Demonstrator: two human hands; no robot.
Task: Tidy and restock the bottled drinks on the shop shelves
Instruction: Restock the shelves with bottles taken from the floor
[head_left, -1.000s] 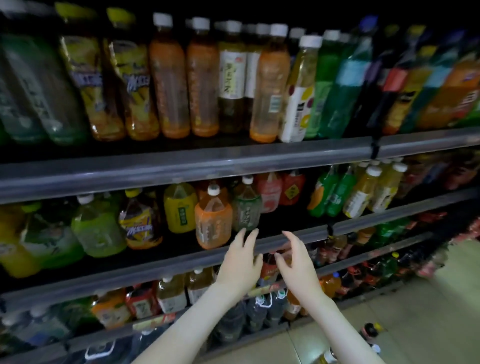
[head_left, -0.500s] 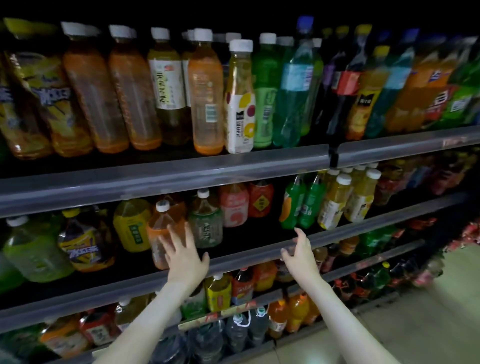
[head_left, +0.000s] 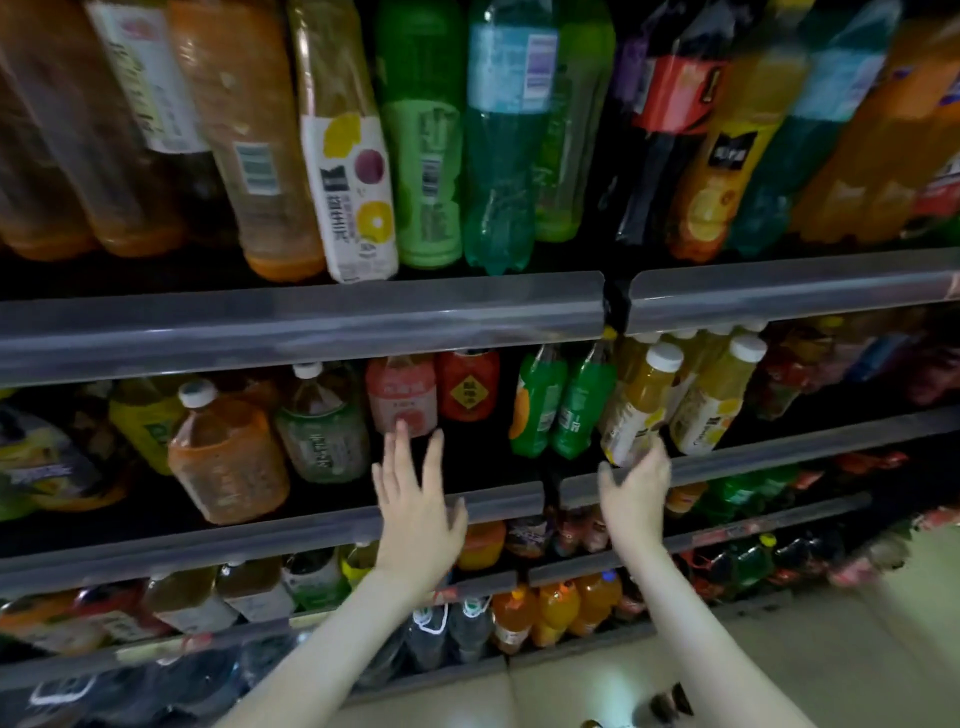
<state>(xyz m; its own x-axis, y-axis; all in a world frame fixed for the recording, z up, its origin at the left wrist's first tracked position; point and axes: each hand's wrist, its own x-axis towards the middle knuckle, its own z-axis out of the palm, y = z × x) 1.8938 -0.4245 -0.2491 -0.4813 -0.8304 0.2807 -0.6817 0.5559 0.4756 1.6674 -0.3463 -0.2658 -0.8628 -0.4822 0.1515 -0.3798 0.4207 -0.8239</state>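
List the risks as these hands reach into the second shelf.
1. The yellow juice bottle leans at the shelf front. The right hand at its base could tip it into the green bottles beside it, or off the shelf.
2. The left hand, fingers spread, is close to the pink-labelled bottle. In this dim light a careless reach might knock it backward.

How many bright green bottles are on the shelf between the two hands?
2: the left green bottle beside the red-labelled bottle; the right green bottle next to the yellow juice bottle. More may hide behind.
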